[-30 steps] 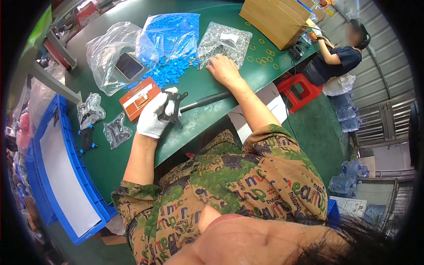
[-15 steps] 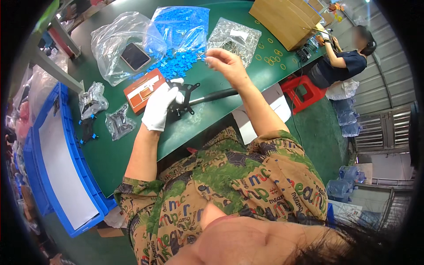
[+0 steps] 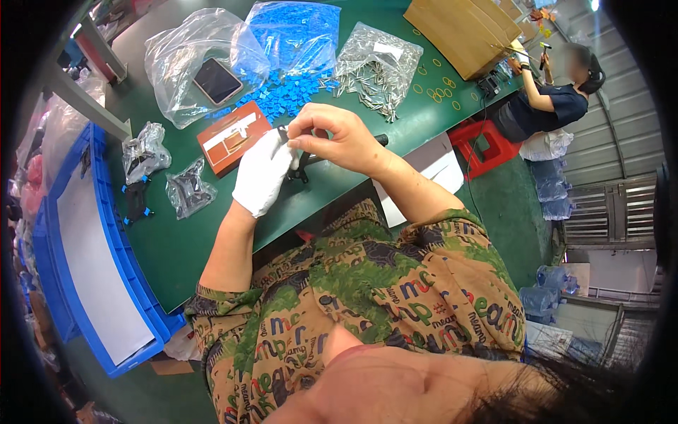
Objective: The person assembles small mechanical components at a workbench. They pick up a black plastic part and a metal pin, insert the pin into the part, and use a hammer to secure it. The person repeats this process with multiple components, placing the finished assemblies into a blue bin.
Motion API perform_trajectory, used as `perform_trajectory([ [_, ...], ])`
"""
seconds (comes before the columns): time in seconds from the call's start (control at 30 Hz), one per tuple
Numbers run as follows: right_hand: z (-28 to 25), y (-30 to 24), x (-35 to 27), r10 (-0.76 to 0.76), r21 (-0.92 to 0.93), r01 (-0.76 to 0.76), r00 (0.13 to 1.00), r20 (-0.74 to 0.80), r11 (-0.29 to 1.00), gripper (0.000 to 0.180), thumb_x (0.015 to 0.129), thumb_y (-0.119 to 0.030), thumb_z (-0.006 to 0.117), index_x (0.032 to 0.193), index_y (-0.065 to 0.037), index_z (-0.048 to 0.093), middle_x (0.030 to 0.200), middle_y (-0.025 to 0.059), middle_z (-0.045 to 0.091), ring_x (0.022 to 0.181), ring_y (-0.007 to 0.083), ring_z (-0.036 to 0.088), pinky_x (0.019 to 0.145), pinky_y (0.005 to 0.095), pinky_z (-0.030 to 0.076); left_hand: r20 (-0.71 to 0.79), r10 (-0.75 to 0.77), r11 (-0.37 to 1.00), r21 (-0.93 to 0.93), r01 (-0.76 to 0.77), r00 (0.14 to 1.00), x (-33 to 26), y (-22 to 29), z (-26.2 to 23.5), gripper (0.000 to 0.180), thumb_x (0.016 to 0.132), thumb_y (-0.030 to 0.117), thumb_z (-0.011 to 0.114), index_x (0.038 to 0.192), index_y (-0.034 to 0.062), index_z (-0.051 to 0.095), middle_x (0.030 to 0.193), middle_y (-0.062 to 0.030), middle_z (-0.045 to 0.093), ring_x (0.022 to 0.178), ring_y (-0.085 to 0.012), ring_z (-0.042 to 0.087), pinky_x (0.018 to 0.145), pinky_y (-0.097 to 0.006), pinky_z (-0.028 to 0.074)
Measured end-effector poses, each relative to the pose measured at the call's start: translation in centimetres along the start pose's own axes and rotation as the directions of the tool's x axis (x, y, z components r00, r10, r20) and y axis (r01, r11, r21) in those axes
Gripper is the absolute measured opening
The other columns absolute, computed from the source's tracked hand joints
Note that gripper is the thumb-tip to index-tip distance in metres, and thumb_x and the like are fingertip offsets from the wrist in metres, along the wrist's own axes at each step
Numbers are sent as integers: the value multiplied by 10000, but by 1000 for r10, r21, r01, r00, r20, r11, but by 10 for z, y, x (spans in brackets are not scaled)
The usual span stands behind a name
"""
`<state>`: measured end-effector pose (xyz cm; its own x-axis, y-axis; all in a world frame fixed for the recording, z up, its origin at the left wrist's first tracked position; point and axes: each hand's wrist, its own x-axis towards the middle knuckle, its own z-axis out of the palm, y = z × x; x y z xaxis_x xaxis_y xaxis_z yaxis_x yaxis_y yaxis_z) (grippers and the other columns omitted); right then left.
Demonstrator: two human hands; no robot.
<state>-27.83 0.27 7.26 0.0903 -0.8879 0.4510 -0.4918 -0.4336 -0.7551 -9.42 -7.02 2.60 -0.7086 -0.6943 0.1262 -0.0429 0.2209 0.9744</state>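
Note:
My left hand (image 3: 258,175), in a white glove, is closed around a black bracket (image 3: 301,174) with arms, above the table's front part. A black tube (image 3: 382,140) shows past my right wrist, behind it. My bare right hand (image 3: 339,138) meets the left one at the bracket, thumb and forefinger pinched together. Whatever lies in that pinch is too small to make out. Most of the bracket is hidden by my hands. Just left of the glove lies a reddish-brown box (image 3: 224,151) with white and tan shapes on its top.
Beyond my hands are loose blue pieces (image 3: 281,99), a bag of blue pieces (image 3: 296,35), a bag of screws (image 3: 374,67) and a phone (image 3: 217,81). Bagged black parts (image 3: 189,191) lie left, near a blue crate (image 3: 106,283). A carton (image 3: 459,35) stands far right, near a seated person (image 3: 547,99).
My right hand has come from over the screws, leftward and down, to the bracket in my left hand. The bracket is turned and now mostly covered. More screws show at the bag.

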Motion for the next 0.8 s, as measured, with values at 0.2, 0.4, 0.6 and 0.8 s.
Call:
perform_trajectory([
  [0.2,5,2,0,89,4,-89,996,-7,996,89,901,-110,759,950,-59,705,871,2,650,741,88,578,647,242,465,-1,1,972,234,-1,1000,-1,3,0,267,1021,270,535,1024,22,633,842,-49,647,771,-133,584,729,-299,475],
  [0.4,6,4,-8,154,16,-155,987,42,988,123,904,-91,759,921,-39,648,847,20,622,775,93,620,665,269,499,58,73,969,231,-85,996,-3,1,0,273,1012,278,541,943,33,639,844,-123,642,780,-257,628,744,-376,497],
  [0.6,9,0,-21,91,-56,-93,995,-36,994,142,897,-95,768,908,-44,636,840,30,618,733,118,626,659,293,511,121,-14,995,96,3,992,-7,9,4,259,1016,264,538,945,36,639,833,-66,635,766,-174,592,740,-323,486],
  [0.8,7,-6,-34,24,-234,-51,993,-117,971,207,890,-182,776,923,-34,636,844,76,623,740,207,631,670,345,501,169,-69,994,95,54,983,-14,9,15,226,1021,217,536,1022,40,676,818,-14,656,735,-115,596,698,-276,500],
])
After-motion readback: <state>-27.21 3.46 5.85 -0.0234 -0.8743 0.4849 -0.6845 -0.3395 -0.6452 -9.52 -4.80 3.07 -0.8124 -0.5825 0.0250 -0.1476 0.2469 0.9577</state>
